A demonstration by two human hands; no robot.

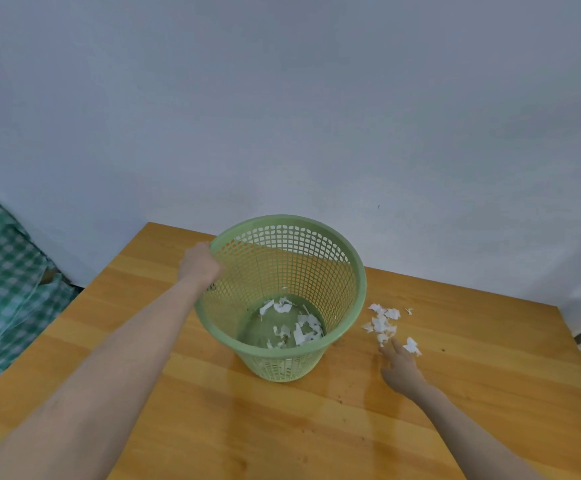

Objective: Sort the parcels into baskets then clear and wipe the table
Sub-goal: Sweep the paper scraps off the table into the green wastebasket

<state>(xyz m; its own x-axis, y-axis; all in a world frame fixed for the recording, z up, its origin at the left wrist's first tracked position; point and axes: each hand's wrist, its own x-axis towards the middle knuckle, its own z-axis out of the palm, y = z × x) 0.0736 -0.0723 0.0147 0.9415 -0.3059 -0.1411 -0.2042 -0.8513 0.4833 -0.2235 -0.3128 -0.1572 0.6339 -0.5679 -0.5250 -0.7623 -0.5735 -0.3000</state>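
Item count: one green perforated basket (282, 367), one wooden surface (213, 410), two hands, and two groups of torn white paper scraps. One group of scraps (303, 329) lies on the floor of the basket. The other group (382, 322) lies loose on the surface to the right of the basket. The pieces in each group overlap, so an exact count per group cannot be given.

Basket position: it stands upright on the surface, near the far edge, left of the loose scraps and apart from them.

Left hand (199, 266): it grips the basket rim on the far-left side. The fingers curl over the rim, and their tips are hidden behind the mesh wall.

Right hand (401, 370): it rests low over the surface on the near side of the loose scraps. The fingers (394, 348) are extended and slightly spread, pointing at the pile. They hold nothing. The tips reach the nearest scraps of the pile; one separate scrap lies just beside them on the right. Actual contact cannot be confirmed.

A green checked cloth (5, 278) is at the left, beyond the surface.
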